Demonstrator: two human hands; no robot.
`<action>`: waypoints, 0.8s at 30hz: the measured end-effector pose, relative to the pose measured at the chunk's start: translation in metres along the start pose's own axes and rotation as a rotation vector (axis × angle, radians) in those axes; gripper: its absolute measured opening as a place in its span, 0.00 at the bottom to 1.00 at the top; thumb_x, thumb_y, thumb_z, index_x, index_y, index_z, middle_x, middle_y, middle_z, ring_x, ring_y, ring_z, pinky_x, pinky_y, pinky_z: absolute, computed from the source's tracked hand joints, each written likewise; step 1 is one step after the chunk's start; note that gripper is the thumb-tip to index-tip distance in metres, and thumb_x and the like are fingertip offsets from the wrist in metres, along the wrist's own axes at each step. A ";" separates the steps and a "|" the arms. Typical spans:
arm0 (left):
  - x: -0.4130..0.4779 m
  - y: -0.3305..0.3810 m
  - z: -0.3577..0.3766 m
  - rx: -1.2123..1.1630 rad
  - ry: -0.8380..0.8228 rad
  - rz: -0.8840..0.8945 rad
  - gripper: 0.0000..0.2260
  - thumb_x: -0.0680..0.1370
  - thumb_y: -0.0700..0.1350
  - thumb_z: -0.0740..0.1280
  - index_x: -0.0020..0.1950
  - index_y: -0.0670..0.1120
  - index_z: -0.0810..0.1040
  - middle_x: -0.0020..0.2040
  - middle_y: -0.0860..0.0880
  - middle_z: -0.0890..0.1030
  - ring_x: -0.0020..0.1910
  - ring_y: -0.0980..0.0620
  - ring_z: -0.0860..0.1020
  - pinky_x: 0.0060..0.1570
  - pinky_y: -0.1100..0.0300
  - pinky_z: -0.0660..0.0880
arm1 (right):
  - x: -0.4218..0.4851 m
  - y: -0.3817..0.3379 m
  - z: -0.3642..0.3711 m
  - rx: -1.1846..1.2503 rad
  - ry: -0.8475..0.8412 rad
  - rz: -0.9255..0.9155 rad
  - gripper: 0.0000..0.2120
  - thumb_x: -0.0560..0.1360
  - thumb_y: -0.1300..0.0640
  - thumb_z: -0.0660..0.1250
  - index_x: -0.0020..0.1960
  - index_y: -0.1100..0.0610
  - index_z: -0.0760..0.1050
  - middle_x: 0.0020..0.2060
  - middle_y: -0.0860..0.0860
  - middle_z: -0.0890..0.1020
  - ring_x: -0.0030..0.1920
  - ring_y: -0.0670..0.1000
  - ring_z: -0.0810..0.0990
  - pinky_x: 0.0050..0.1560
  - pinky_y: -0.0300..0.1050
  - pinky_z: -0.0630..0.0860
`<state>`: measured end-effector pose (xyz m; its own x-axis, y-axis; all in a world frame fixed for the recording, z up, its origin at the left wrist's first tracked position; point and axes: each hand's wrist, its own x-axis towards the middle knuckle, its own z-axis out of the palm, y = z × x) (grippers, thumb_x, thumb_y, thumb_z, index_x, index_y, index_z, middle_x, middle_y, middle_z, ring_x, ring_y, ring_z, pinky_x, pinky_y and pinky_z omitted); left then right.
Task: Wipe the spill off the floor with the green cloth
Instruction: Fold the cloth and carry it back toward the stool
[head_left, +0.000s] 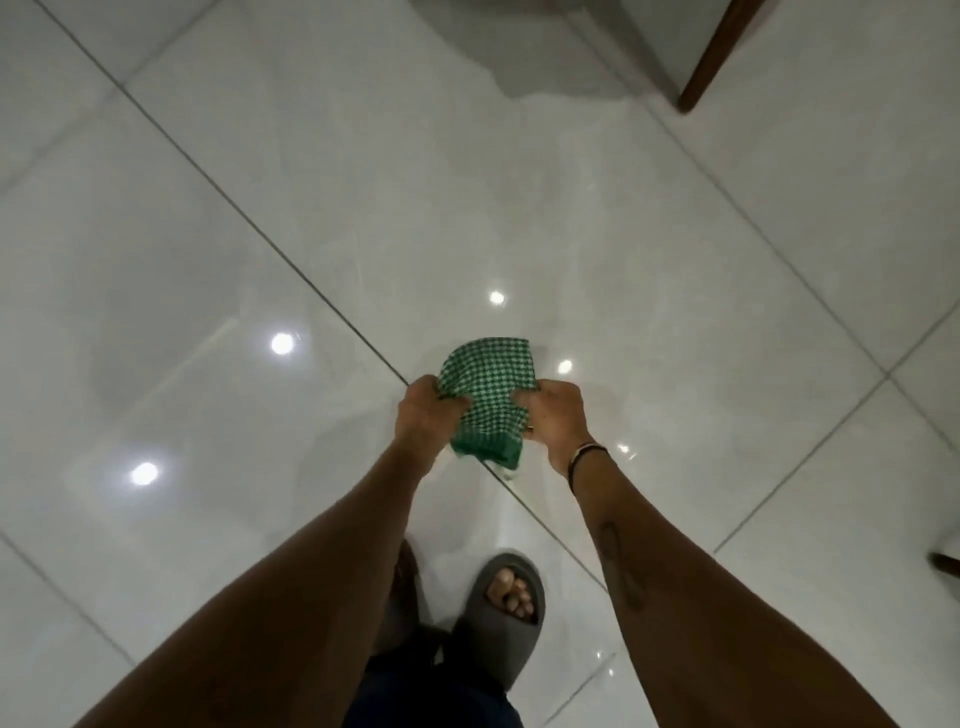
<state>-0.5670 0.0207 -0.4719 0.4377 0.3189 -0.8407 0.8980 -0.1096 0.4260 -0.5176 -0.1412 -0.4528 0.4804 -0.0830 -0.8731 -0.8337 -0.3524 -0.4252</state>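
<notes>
Between my two hands, I am holding the green-and-white checked woven cloth (485, 400) up off the floor. My left hand (428, 413) is pinching its left edge and my right hand (558, 415) is gripping its right edge, both closed on fabric. It is hanging soft and crumpled, so I am judging it light and floppy, best bunched in one palm for wiping. Just beyond my right hand, faint wet patches (618, 400) are glinting on the glossy white tiled floor (260, 208); their extent I cannot tell.
</notes>
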 end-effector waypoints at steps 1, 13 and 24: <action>-0.024 0.020 -0.017 -0.093 -0.016 0.009 0.14 0.81 0.40 0.76 0.65 0.36 0.83 0.54 0.43 0.87 0.56 0.40 0.86 0.41 0.60 0.86 | -0.024 -0.025 -0.015 0.110 -0.034 0.030 0.03 0.81 0.67 0.71 0.48 0.65 0.82 0.49 0.65 0.88 0.44 0.59 0.87 0.44 0.53 0.89; -0.217 0.383 -0.145 -0.345 -0.034 0.282 0.08 0.80 0.38 0.78 0.57 0.47 0.85 0.56 0.45 0.91 0.45 0.51 0.89 0.45 0.56 0.89 | -0.202 -0.345 -0.181 0.218 -0.064 -0.317 0.13 0.83 0.65 0.70 0.65 0.56 0.84 0.50 0.50 0.90 0.45 0.49 0.89 0.47 0.44 0.87; -0.120 0.673 -0.138 -0.508 0.176 0.494 0.09 0.81 0.35 0.76 0.61 0.41 0.84 0.49 0.52 0.89 0.43 0.56 0.90 0.43 0.61 0.88 | -0.095 -0.653 -0.266 -0.207 0.134 -0.785 0.19 0.87 0.61 0.68 0.77 0.63 0.78 0.71 0.59 0.83 0.69 0.57 0.82 0.75 0.53 0.79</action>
<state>-0.0213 0.0386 -0.0379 0.7347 0.4963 -0.4626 0.4479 0.1574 0.8801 0.0536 -0.1514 -0.0290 0.9419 0.1536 -0.2988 -0.1808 -0.5179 -0.8361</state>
